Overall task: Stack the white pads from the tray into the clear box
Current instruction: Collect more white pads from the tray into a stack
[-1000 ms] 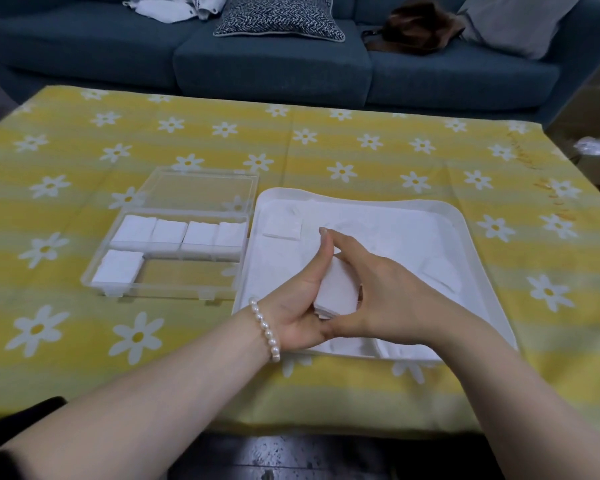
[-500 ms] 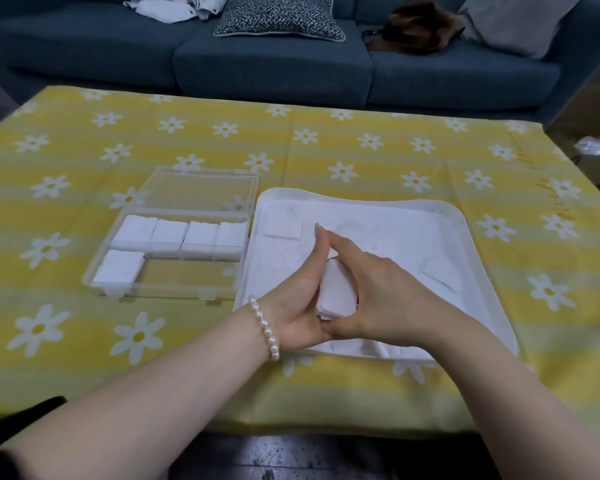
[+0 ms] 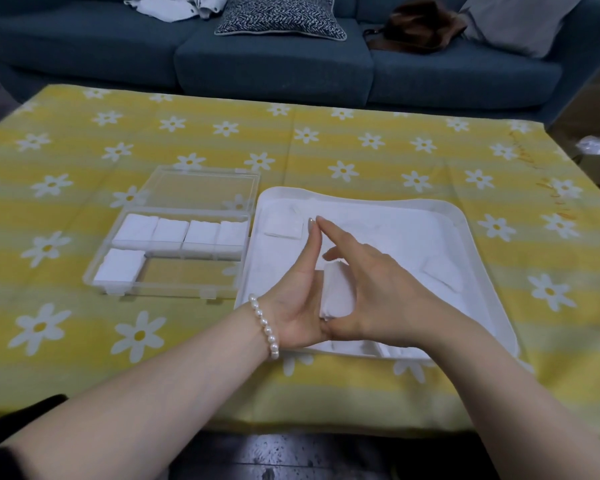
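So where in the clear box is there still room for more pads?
The clear box has bare room in its near row, right of the single pad stack. The far row is crowded: four stacks side by side. The open lid behind is bare.

Dim, even indoor light; soft shadows, no glare; wide-angle bowing at edges; slight overall softness.

The cloth (image 3: 361,157) under the hands is yellow with white daisies. The pads (image 3: 336,294) and tray (image 3: 478,258) are white. The sofa (image 3: 274,67) beyond is dark blue, with a black-and-white zigzag cushion (image 3: 278,15).
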`<state>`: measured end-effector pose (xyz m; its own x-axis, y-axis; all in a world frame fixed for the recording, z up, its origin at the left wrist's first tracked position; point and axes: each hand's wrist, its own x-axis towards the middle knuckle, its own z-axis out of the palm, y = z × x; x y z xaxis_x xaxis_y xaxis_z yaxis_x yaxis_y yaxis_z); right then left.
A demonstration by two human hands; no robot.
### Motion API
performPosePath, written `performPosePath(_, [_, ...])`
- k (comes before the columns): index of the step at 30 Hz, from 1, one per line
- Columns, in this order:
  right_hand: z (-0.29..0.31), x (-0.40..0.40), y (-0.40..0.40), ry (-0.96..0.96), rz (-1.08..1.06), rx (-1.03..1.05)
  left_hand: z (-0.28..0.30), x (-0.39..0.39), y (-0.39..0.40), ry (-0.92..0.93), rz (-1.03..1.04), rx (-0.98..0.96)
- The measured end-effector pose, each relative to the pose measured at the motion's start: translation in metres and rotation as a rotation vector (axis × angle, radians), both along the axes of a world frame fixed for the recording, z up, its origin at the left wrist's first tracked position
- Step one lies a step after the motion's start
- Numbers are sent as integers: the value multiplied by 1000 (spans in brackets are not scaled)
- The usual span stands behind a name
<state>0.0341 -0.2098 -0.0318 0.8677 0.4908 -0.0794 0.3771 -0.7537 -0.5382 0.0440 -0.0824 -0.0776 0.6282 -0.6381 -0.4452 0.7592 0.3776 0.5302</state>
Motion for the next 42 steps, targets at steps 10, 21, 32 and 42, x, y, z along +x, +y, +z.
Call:
performPosePath(10, [-7,2,3,-60,-10,-72,0,-1,0,52,-20,34])
performPosePath(21, [-10,-1,5,-110,-20,-17,8,-5,-2,32,-2,117])
performPosePath(32, [6,2,-12,116,-269,366,13,-2,3,124,77,7])
performPosePath(42, [6,13,-25,514,-354,612,5,-4,3,-62,-98,96])
